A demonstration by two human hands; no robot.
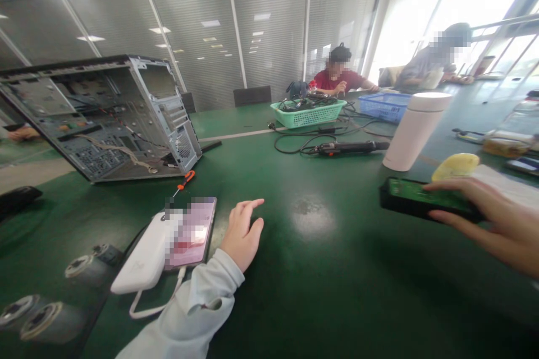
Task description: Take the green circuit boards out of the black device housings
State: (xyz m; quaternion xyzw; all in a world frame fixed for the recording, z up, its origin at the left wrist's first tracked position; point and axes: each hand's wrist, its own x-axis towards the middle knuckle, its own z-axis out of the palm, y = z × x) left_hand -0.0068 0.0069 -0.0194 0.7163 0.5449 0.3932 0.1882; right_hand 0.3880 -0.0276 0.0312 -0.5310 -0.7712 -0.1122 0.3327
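Note:
My right hand point(499, 221) grips a black plastic case with a green circuit board point(406, 190) in it, held above the table at the right. Thumb and fingers clasp its near and upper sides. Nothing is in my left hand point(242, 235), which rests on the green table with the thumb apart and the index finger stretched out. Just left of it lies a phone point(197, 235) with its screen lit. A white power bank point(145, 261) lies against the phone, and a white cable point(147, 312) runs to the phone's near end.
An opened computer case point(185, 146) stands at the left, an orange-handled screwdriver point(185, 180) near it. Metal cylinders point(54, 322) lie front left. Farther back are an electric screwdriver point(349, 147), a green basket point(309, 116), a blue basket point(383, 107) and a pink bottle point(415, 134). Two people sit beyond.

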